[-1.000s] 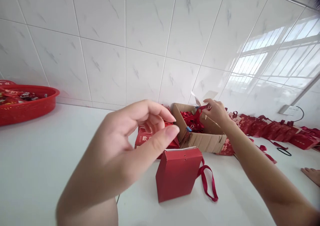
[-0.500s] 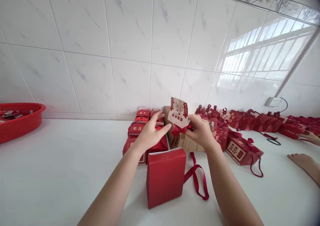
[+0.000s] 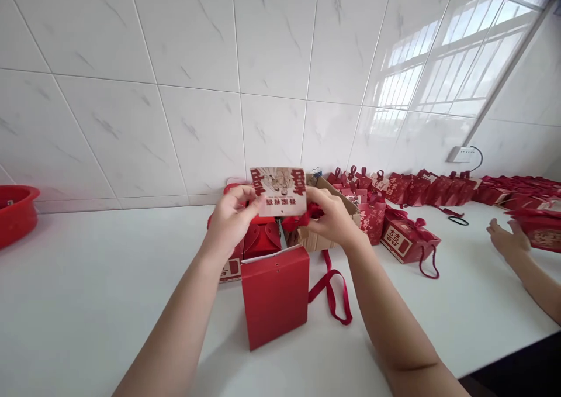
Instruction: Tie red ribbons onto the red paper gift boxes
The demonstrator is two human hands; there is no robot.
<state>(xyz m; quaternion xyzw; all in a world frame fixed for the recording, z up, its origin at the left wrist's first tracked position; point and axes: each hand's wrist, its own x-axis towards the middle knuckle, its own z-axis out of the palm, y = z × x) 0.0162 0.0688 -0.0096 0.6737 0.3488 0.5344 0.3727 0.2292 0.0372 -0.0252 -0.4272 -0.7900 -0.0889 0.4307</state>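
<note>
A small printed card point(image 3: 280, 192), beige with red characters and a line drawing, is held up between my two hands, its print upside down. My left hand point(image 3: 228, 224) pinches the left edge. At the right edge, my right hand point(image 3: 333, 216) grips the card, with crumpled red ribbon point(image 3: 302, 221) by its fingers. Below them a plain red gift box point(image 3: 276, 300) stands upright on the white table, its top flap punched with small holes. From behind it a dark red ribbon point(image 3: 337, 303) trails in a loop on the table.
A cardboard carton point(image 3: 318, 240) sits behind my hands. Red boxes point(image 3: 263, 238) stand to its left, and a box with a rope handle point(image 3: 407, 239) to its right. Several red bags point(image 3: 401, 187) line the tiled wall. A red basin point(image 3: 17, 216) is far left; another person's hand point(image 3: 511, 239) is far right.
My left hand has closed from an open reach onto the card's left edge. The card has been turned flatter and brought left. At the right, the other person's hand has lifted beside a red box.
</note>
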